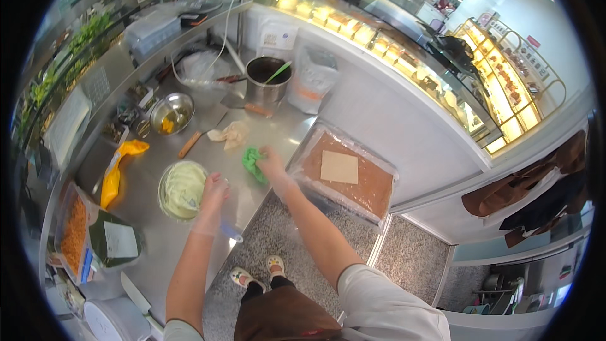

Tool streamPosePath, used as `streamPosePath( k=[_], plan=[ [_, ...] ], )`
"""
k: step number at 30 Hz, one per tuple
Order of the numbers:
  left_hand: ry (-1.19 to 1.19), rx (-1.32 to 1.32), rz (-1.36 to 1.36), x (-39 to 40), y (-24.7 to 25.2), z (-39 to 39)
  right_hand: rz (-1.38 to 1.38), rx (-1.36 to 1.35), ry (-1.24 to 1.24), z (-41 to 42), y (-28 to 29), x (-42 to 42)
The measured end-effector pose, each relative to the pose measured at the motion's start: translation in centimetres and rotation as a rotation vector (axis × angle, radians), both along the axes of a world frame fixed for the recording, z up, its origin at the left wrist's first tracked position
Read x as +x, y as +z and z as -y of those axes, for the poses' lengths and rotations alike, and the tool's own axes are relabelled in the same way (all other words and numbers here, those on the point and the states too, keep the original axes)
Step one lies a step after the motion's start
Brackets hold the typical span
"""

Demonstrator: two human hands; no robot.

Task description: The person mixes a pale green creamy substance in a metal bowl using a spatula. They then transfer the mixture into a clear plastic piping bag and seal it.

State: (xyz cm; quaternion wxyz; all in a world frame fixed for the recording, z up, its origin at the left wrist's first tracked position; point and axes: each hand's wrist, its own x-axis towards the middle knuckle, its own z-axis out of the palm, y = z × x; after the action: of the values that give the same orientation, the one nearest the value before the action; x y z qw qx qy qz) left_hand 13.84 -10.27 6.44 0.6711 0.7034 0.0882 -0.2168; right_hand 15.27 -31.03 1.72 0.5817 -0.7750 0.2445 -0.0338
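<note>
My right hand (274, 168), in a clear plastic glove, grips a crumpled green cloth (254, 163) above the steel worktop near its front edge. My left hand (216, 192), also gloved, is at the right side of a clear bowl of pale green cream (182, 189). Its fingers are curled, but whether they grip the rim is unclear. Under the left wrist a blue handle (231, 232) shows, its other end hidden. Behind the bowl lie an offset spatula with a wooden handle (190, 145) and a crumpled beige cloth (230, 134).
A steel pot (267, 86) and a steel mixing bowl (172, 114) stand farther back. Left of the cream are a yellow piping bag (113, 175) and an orange-crumb tub (73, 234). A knife (137, 296) lies nearer me. Right of the worktop is a wrapped brown slab tray (383, 199).
</note>
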Motion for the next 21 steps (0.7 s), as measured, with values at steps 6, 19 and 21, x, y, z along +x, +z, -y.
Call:
streamPosePath(
  k=[6,19,21],
  plan=[
    [-0.328,-0.054,0.118,3.6,-2.9,7.0,0.24,0.094,0.158,-0.1,2.9,-4.3],
    [-0.463,-0.252,0.093,2.1,1.3,9.7,0.243,0.561,-0.063,2.0,6.3,-6.1],
    [-0.457,-0.275,0.058,2.4,1.6,9.9,0.25,0.525,-0.067,2.0,6.9,-6.2]
  ],
)
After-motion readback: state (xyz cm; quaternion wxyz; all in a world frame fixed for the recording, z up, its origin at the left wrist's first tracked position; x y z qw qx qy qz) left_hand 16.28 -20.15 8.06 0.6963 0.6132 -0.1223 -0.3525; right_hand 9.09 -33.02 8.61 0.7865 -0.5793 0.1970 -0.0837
